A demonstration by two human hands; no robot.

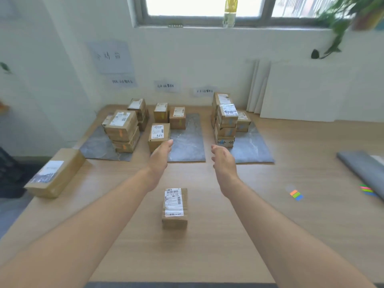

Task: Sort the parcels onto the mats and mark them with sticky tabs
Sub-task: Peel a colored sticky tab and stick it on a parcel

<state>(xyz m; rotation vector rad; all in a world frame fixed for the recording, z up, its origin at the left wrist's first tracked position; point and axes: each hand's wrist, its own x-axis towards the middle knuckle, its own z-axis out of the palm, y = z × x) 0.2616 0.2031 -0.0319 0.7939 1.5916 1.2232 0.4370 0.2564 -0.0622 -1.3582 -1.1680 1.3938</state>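
Three grey mats lie side by side at the back of the wooden table: the left mat point(95, 148), the middle mat point(188, 146) and the right mat point(252, 147). Each carries cardboard parcels. A labelled parcel point(159, 136) stands at the middle mat's front left corner. My left hand point(161, 155) reaches out beside it with straight fingers and holds nothing. My right hand point(223, 161) hovers over the gap between the middle and right mats, fingers loosely bent, empty. A small parcel point(175, 206) stands on the table between my forearms. A large parcel point(56, 172) lies at the left edge.
Sticky tabs in orange, green and blue point(296, 195) lie on the table at the right. More coloured tabs point(366, 190) sit by a grey mat point(365, 171) at the right edge. White boards point(291, 92) lean on the back wall. A bottle point(230, 11) stands on the windowsill.
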